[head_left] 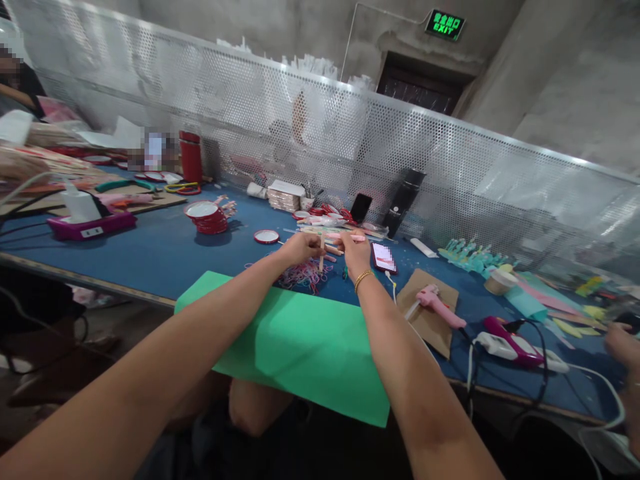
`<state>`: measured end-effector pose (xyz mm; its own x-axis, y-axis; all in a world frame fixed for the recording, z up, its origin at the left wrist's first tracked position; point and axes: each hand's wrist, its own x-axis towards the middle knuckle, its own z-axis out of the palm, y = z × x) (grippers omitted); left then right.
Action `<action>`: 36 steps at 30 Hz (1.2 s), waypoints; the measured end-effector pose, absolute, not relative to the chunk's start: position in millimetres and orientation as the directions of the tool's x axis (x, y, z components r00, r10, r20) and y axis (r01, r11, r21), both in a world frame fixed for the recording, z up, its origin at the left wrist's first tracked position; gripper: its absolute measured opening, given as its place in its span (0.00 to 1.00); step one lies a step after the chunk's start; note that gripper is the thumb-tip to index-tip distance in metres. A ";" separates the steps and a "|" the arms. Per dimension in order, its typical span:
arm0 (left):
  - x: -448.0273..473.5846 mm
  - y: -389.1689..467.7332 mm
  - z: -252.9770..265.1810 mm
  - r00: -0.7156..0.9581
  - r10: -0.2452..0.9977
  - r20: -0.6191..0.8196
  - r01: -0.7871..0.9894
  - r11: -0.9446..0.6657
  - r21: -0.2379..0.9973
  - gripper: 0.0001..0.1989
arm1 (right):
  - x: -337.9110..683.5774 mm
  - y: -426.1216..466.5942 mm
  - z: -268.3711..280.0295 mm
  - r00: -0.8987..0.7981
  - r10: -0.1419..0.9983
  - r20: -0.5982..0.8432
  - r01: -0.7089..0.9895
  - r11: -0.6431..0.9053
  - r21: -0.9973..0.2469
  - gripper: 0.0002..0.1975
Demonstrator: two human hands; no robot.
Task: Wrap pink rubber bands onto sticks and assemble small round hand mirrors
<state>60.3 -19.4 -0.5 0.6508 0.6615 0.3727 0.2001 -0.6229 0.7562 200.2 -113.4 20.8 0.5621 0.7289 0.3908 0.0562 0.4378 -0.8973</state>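
At the far left of the blue surface (pixel 165 250) sits one magenta power strip (pixel 90 225) with a white plug block on it. Further right stand one red flask (pixel 191 156) and one stack of red-rimmed lids (pixel 206 217), with a single lid (pixel 266 237) lying flat beside it. One green foam sheet (pixel 295 347) hangs over the near edge.

Above it the left hand (pixel 300 248) has its fingers pinched on a thin pale stick (pixel 322 252) held upright, just over a heap of coloured rubber bands (pixel 305 275), too many to count. The right hand (pixel 354 253), with one gold bracelet at the wrist, has its fingers closed around a pink stick (pixel 350 237) lying crosswise; the two hands nearly touch.

To the right lie one phone (pixel 384 257), one black flask (pixel 404 200) whose label is too small to read, and one pink glue gun (pixel 440 305) on a piece of cardboard (pixel 429 310). Another person's hand (pixel 623 347) shows at the right edge. High on the wall a green sign (pixel 445 25) reads "EXIT".
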 end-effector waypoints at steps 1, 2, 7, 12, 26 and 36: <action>60.3 -19.8 -0.4 0.646 0.666 0.374 0.203 -0.622 0.757 0.12 | 201.4 -112.9 20.4 0.571 0.722 0.392 0.060 0.439 -0.896 0.07; 60.4 -20.3 -0.2 0.645 0.668 0.372 0.202 -0.618 0.760 0.12 | 202.2 -112.7 20.1 0.578 0.715 0.393 0.059 0.444 -0.894 0.07; 60.7 -21.2 1.1 0.658 0.668 0.348 0.198 -0.600 0.775 0.11 | 199.3 -114.8 22.0 0.557 0.734 0.389 0.025 0.454 -0.891 0.08; 60.5 -21.5 1.5 0.664 0.662 0.349 0.184 -0.596 0.781 0.13 | 198.8 -115.3 22.8 0.563 0.736 0.377 0.029 0.438 -0.898 0.08; 60.4 -20.1 -0.3 0.662 0.657 0.361 0.191 -0.613 0.766 0.12 | 200.7 -114.9 22.8 0.571 0.727 0.381 0.032 0.445 -0.895 0.07; 60.1 -25.0 3.7 0.659 0.667 0.349 0.194 -0.599 0.777 0.12 | 203.0 -113.6 21.9 0.569 0.724 0.391 0.051 0.443 -0.895 0.08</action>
<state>60.1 -25.0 3.7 0.6586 0.6665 0.3493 0.1936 -0.5987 0.7773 203.0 -113.6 21.9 0.5691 0.7236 0.3905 0.0508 0.4431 -0.8950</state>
